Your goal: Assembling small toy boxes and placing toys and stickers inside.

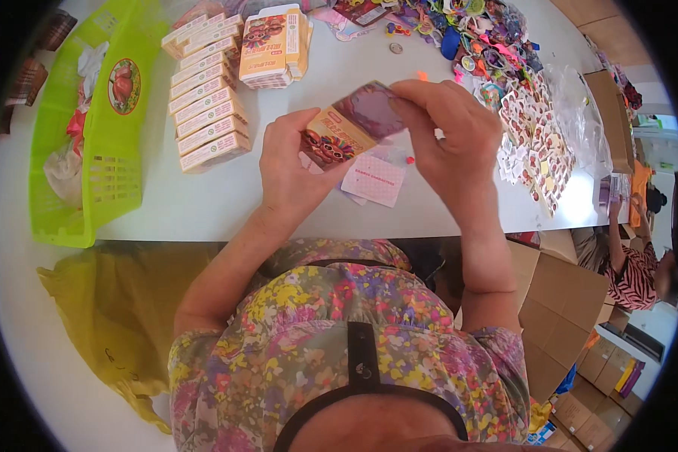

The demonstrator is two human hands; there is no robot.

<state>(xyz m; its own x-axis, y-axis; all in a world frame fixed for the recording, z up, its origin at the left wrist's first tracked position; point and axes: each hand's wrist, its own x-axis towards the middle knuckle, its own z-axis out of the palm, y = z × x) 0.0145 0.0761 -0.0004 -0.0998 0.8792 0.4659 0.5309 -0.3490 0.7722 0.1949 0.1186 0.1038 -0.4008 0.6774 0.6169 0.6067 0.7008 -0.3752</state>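
My left hand (pixel 285 160) grips a small orange-and-yellow printed carton (pixel 337 138) by its side, tilted above the table. At its upper end, my right hand (pixel 453 128) pinches the corner of a flat, shiny, dark purple packet (pixel 369 111) between thumb and fingers. The packet meets the carton's top edge; whether part of it sits inside, I cannot tell. Beneath my hands, a pale pink-and-white printed card (pixel 375 179) lies on the table, overlapping another paper. Close by is a tiny red piece (pixel 410 160).
Closed cartons (pixel 212 124) stand in a row at left, beside a stack of similar cartons (pixel 267 47). A green basket (pixel 113 181) is at far left. Colourful trinkets (pixel 474 38), small printed pieces (pixel 536 139) and clear plastic bags (pixel 576 113) cover the right. Another person (pixel 633 275) sits at far right.
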